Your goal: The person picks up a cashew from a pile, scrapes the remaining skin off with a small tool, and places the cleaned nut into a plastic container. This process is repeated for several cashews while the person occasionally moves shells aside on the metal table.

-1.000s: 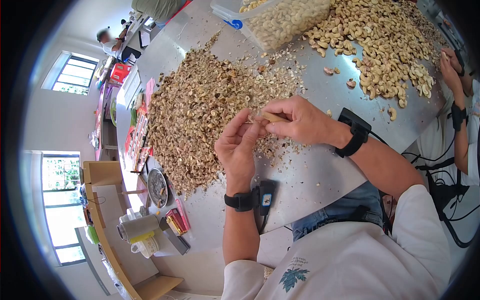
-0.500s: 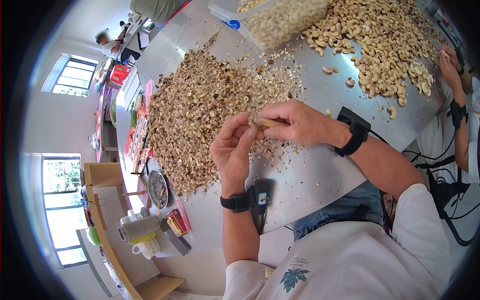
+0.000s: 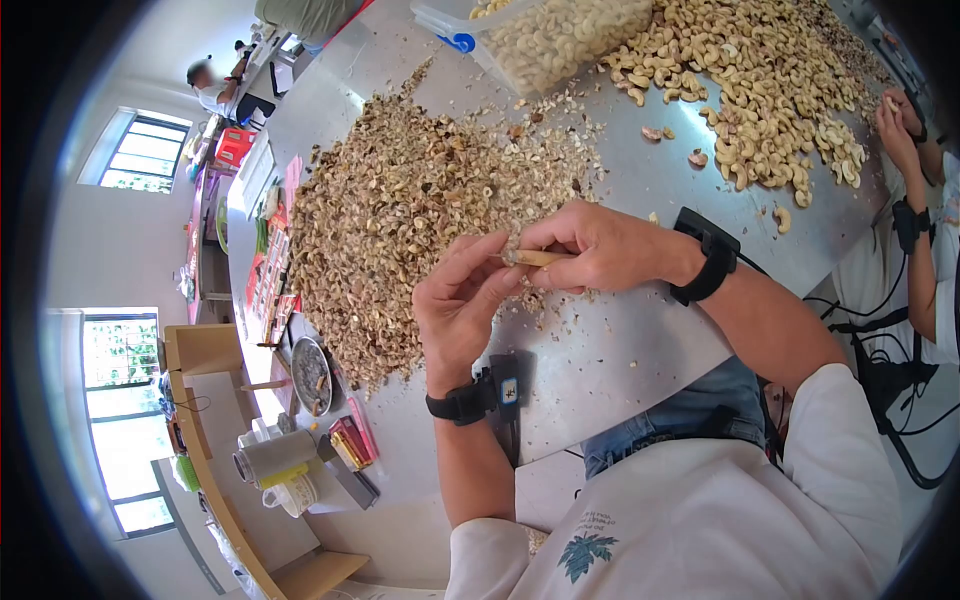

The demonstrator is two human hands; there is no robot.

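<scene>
Over the near edge of a brown heap of small nut pieces (image 3: 380, 220), my two hands meet at the fingertips. My right hand (image 3: 590, 245) is closed around a short tan wooden-looking handle (image 3: 537, 258), whose tip points at the other hand. Thumb and fingers of my left hand (image 3: 462, 295) are pinched at that tip; a small pale piece seems to be between them, too small to name. Whole cashews (image 3: 760, 100) lie in a pile on the metal table (image 3: 640, 340) at the upper right.
A clear plastic box (image 3: 560, 45) of cashews stands at the top. To the left are a round metal dish (image 3: 311, 376), a grey roll (image 3: 275, 458) and small packets (image 3: 350, 442). Another person's hands (image 3: 897, 120) are at the far right; another person sits at the upper left.
My left hand has shifted slightly left, its fingers a little less curled. The tan handle shows more fully in my right hand. The camera view has moved slightly.
</scene>
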